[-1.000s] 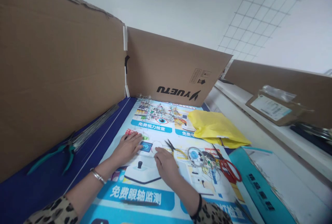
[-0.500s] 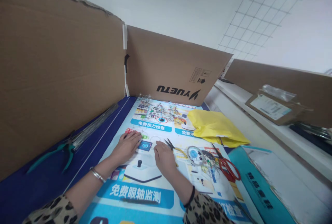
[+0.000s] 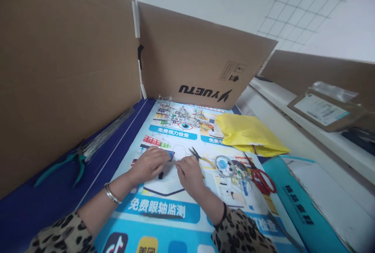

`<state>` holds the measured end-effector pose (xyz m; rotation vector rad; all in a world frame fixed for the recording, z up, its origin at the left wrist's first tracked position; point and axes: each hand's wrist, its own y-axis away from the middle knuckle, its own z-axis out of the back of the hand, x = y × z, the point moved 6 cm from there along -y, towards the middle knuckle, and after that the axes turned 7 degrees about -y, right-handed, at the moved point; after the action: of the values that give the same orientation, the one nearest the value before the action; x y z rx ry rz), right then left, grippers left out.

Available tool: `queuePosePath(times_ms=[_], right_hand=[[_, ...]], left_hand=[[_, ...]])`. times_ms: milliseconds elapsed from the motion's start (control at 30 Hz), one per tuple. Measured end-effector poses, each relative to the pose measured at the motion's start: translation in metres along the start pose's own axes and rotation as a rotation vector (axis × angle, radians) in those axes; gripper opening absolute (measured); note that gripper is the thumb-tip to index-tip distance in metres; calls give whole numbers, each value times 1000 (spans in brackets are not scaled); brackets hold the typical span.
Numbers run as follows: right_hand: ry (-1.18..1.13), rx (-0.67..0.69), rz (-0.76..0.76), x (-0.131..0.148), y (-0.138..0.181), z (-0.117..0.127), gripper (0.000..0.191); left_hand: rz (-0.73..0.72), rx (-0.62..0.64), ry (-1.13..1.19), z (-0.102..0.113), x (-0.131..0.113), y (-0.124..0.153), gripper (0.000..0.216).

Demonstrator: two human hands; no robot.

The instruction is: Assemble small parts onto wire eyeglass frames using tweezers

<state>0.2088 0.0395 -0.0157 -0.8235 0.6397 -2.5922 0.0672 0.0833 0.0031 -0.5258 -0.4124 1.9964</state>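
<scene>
My left hand [image 3: 151, 164] is closed, its fingers bent into a pinch above the printed poster. Whatever sits between those fingertips is hidden or too thin to see. Close beside it, my right hand [image 3: 191, 173] pinches what looks like a thin wire ring [image 3: 179, 151] that stands out past its fingertips. Just beyond the right hand lie yellow-handled pliers [image 3: 202, 158] with dark jaws. To their right is a clear round coil [image 3: 224, 166], next to a tangle of fine wire and small beads [image 3: 241, 178].
Red-handled scissors [image 3: 262, 178], a yellow bag [image 3: 250, 133] and a teal packet [image 3: 301, 202] lie to the right. Teal-handled pliers [image 3: 63, 167] and a bundle of thin wires [image 3: 105, 135] rest at left. Small wire pieces [image 3: 187, 117] cover the far poster. Cardboard panels [image 3: 202, 57] stand behind and left.
My left hand has come rightward to my right hand, and its flatter fingers have curled into a pinch. The camera view has tilted down a little.
</scene>
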Motion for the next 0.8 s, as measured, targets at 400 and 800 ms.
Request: queuePosePath(times_ms=[400, 800], right_hand=[[42, -9, 38, 1, 1, -2, 20], [103, -85, 173, 12, 1, 1, 19]], left_hand=[[-28, 47, -194, -2, -6, -3, 25], [-142, -143, -233, 4, -28, -3, 22]])
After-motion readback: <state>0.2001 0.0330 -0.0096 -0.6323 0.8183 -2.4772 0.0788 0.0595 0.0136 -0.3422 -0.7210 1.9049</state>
